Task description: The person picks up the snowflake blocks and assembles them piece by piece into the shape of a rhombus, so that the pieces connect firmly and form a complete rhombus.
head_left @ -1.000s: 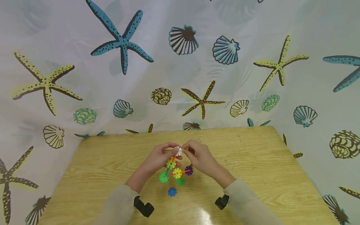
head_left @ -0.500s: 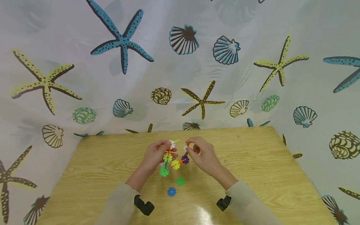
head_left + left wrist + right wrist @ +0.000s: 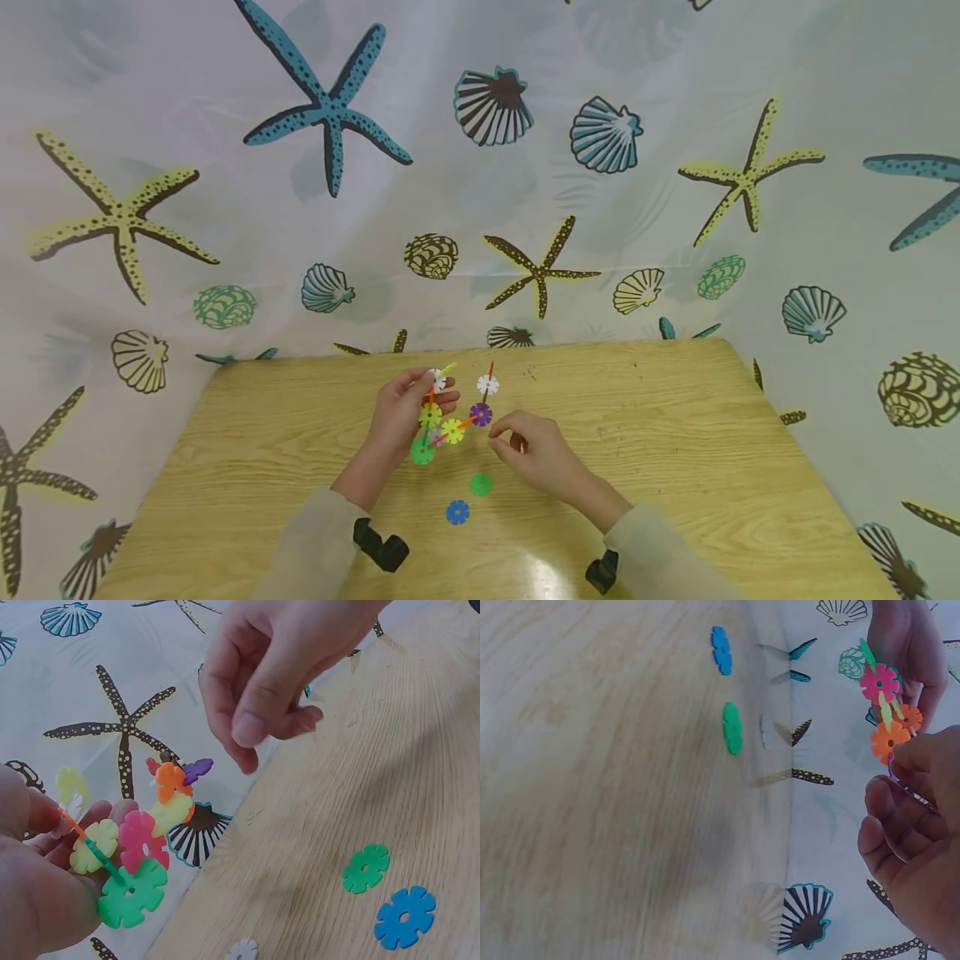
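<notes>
My left hand [image 3: 405, 408] pinches a white disc [image 3: 437, 381] at one end of a chain of notched plastic snowflake discs. Pieces slotted edge-on join a yellow disc [image 3: 430, 415], a green disc [image 3: 133, 892], a second yellow disc [image 3: 452, 431] and a purple disc [image 3: 481, 414]. From the purple one the chain runs up to another white disc [image 3: 488, 383] with a red disc [image 3: 491, 368] edge-on at its tip. To the right of the purple disc, my right hand [image 3: 540, 450] hovers with fingers loosely curled and nothing held between them.
A loose green disc [image 3: 481, 484] and a blue disc [image 3: 457, 512] lie on the wooden table [image 3: 675, 467] in front of the hands. A pale disc [image 3: 242, 949] lies on it too. Behind the table hangs a starfish-and-shell printed cloth [image 3: 420, 192].
My right hand has let go of the chain's white-and-red end and drawn back toward the near right. My left hand has shifted left with the chain.
</notes>
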### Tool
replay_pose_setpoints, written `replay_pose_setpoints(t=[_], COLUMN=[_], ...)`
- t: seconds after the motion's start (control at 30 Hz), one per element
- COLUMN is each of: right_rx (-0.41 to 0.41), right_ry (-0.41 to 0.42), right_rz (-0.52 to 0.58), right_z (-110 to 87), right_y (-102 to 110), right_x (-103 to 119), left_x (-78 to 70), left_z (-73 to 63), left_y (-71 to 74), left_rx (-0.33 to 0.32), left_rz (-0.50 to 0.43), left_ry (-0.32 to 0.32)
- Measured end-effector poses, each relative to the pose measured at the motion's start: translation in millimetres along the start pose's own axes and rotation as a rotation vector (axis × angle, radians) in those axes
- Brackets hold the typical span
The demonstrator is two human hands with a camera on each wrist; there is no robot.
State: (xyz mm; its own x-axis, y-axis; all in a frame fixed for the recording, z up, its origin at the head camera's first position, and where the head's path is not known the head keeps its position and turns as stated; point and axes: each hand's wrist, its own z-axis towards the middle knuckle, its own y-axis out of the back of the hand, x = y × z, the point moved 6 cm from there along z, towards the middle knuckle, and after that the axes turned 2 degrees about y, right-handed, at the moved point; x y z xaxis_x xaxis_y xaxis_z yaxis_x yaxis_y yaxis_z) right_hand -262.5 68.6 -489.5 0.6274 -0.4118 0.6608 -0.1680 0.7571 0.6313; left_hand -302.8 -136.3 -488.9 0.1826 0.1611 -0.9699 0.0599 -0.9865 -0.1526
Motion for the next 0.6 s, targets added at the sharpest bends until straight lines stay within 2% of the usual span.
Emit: replay_pose_setpoints(t=[0.17,0.33,0.6], right_rx=[0.155,0.278,0.399], right_ry=[-0.052,-0.114,-0.090], right_rz=[0.018,0.003,-0.104], right_z=[-6.1,-10.5,-13.7], right_y=[-23,-40,-56], right_x=[-13,-23,-26], left_x=[-0.9,0.7,1.4], left_z=[-1.2,-1.0,-1.5], left_y=[1.0,1.3,-1.0], left_rx=[-0.006,-0.006,0.009], left_rz=[-0.036,-0.031,-0.023], left_ry=[0.024,0.000,-0.036])
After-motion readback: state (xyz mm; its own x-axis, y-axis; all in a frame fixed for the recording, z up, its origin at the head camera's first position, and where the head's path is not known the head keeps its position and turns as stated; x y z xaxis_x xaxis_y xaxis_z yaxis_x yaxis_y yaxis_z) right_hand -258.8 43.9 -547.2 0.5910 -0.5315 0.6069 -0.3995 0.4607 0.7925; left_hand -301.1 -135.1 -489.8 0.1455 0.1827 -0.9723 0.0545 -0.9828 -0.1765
